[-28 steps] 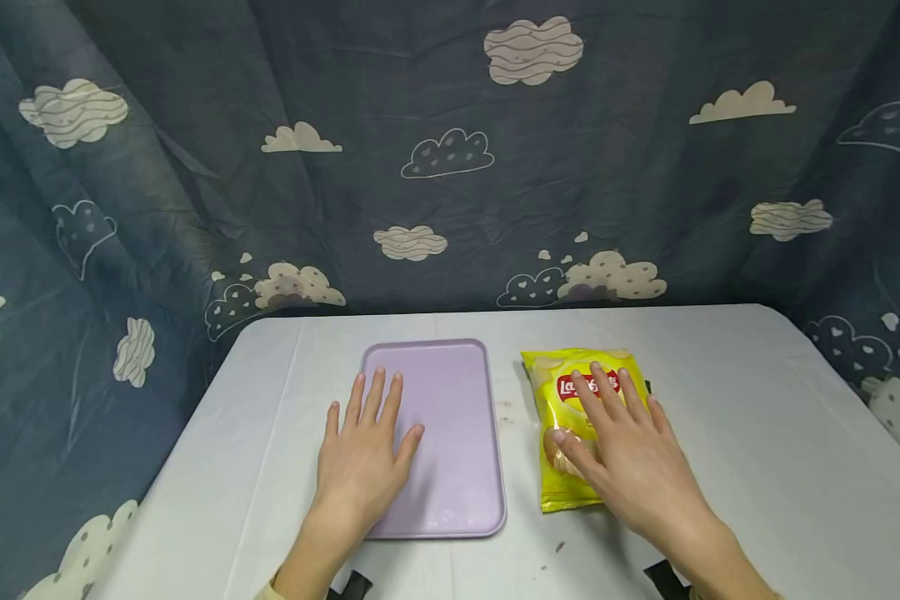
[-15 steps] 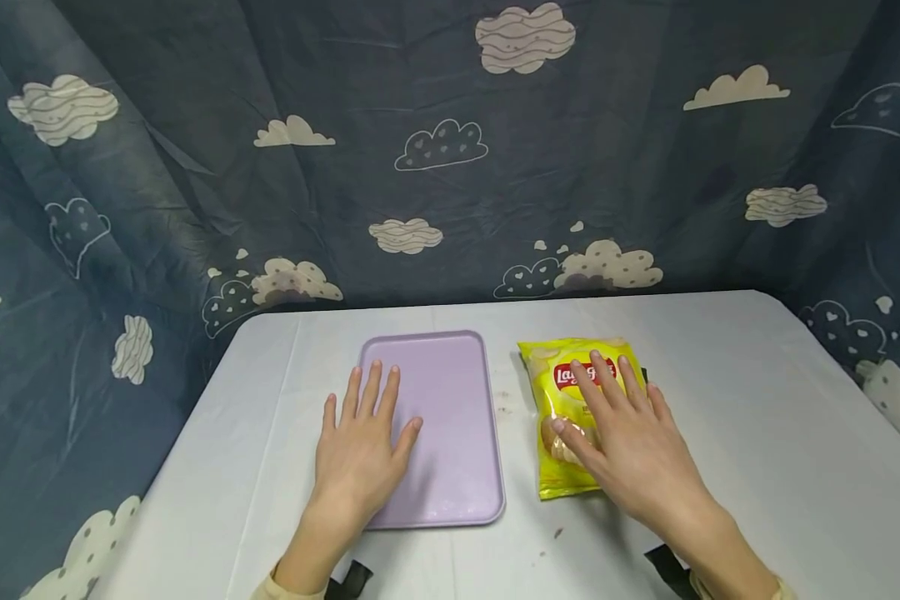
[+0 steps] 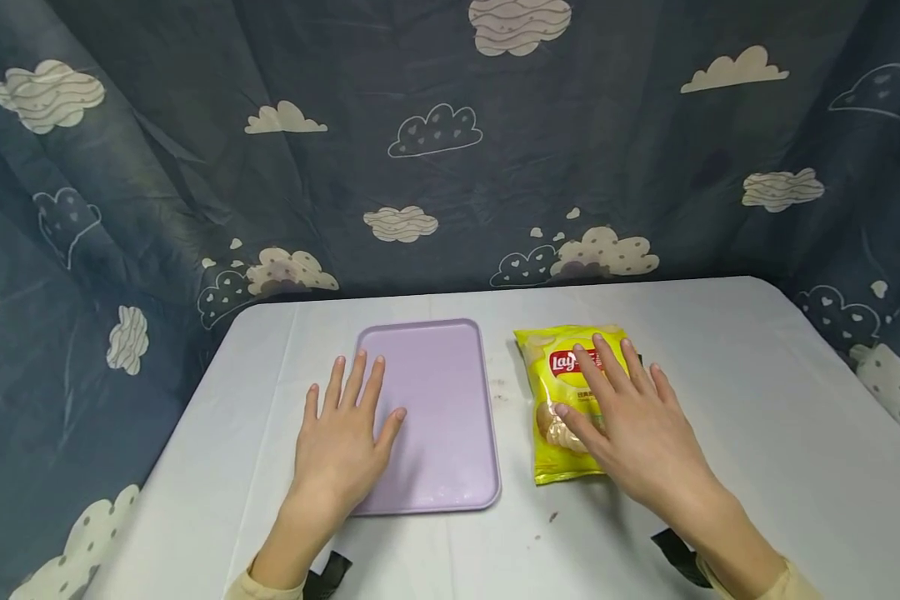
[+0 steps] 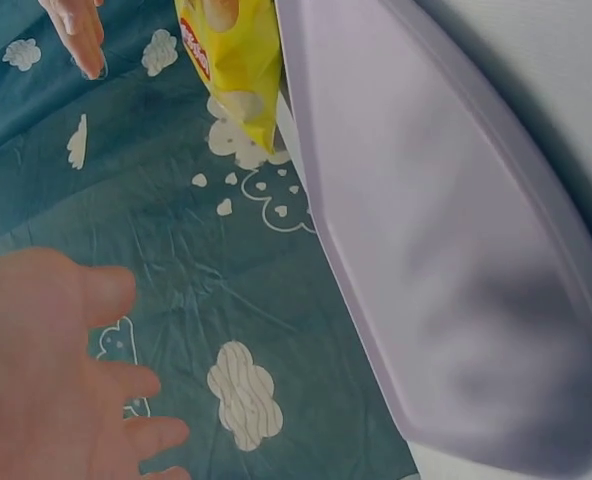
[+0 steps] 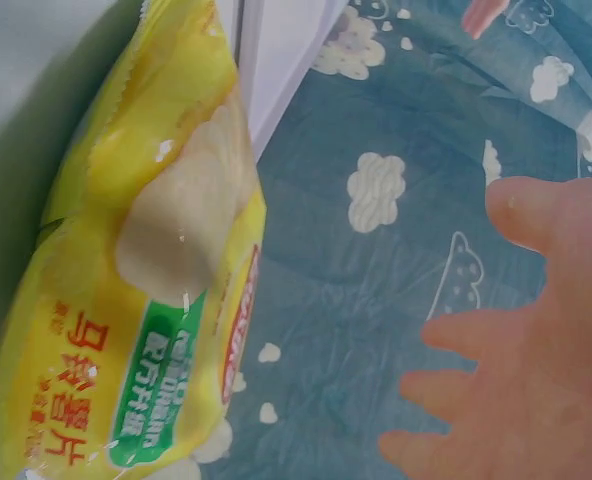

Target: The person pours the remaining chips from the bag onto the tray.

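Observation:
A pale purple rectangular tray [image 3: 450, 417] lies on the white table. My left hand [image 3: 337, 458] hovers over its left side, fingers straight and spread, holding nothing. To the right of the tray a yellow bag of potato chips [image 3: 562, 462] with a red label lies flat. My right hand [image 3: 645, 442] is held above the bag's right side, also with spread straight fingers, and hides part of it. In the right wrist view a gap shows between the chip bag [image 5: 176, 230] and the right hand [image 5: 516, 350]. The left wrist view shows the left hand [image 4: 46, 370] apart from the tray [image 4: 416, 180].
The white-covered table [image 3: 757, 400] reaches back to a dark blue curtain [image 3: 330, 208] printed with clouds. The curtain also hangs along both sides. Small dark specks [image 3: 552, 517] mark the cloth in front of the bag. Black straps [image 3: 328, 575] are at the wrists.
The head view has tilted down slightly, so the table sits higher in the picture. My left hand has shifted a little to the left; the right hand stays over the bag. Tray and bag have not moved.

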### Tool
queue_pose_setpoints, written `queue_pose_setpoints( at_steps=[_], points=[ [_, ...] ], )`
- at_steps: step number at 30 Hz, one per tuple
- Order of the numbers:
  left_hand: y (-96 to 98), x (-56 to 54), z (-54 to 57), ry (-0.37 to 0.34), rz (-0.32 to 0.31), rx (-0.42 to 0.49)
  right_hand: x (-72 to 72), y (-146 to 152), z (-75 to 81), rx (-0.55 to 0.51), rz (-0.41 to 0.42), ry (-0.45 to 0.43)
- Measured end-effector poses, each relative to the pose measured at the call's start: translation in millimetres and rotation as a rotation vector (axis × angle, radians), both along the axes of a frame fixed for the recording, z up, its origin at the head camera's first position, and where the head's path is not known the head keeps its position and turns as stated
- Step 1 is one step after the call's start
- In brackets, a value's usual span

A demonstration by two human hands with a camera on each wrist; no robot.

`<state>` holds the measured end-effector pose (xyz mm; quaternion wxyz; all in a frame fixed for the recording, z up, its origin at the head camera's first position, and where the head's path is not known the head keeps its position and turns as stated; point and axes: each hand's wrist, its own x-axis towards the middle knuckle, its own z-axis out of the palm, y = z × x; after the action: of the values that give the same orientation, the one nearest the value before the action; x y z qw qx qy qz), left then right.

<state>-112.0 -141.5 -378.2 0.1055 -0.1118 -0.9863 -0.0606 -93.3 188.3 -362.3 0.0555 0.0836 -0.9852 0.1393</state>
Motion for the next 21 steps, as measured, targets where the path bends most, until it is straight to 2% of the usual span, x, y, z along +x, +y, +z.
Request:
queue_pose_setpoints(
  at_steps=[12,21],
  points=[
    [-24.9,4.4,-6.3,-0.033,0.005,-0.011,6.3,11,-6.2,-0.005,0.001,0.041],
    [-46.7,7.7,-19.7,-0.077,-0.048,-0.033,11.2,19,-12.1,-0.003,-0.035,0.018]
  ],
)
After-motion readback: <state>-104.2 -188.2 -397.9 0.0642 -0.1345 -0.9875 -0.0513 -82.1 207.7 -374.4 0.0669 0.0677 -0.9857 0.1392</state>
